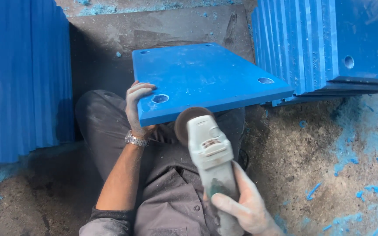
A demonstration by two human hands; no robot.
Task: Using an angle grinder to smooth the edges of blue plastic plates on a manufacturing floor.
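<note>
A blue rectangular plate point(204, 76) lies across the person's lap at the picture's centre, tilted a little, with a round hole near each corner. The left hand point(137, 107) clamps its near-left corner, at about nine o'clock from the plate's middle: fingers curl over the top face, just beside one hole, thumb hidden beneath. A metal wristwatch point(135, 139) sits on that wrist.

The right hand point(246, 205), at six o'clock, is wrapped tight around the rear of a pale grey angle grinder point(211, 153). Its brown disc point(189, 122) meets the plate's near edge.

At three o'clock a stack of blue plates point(311, 43) leans, fanned; at nine o'clock stands another blue stack point(22, 74). Blue shavings point(364, 148) litter the dirty floor at four o'clock.
</note>
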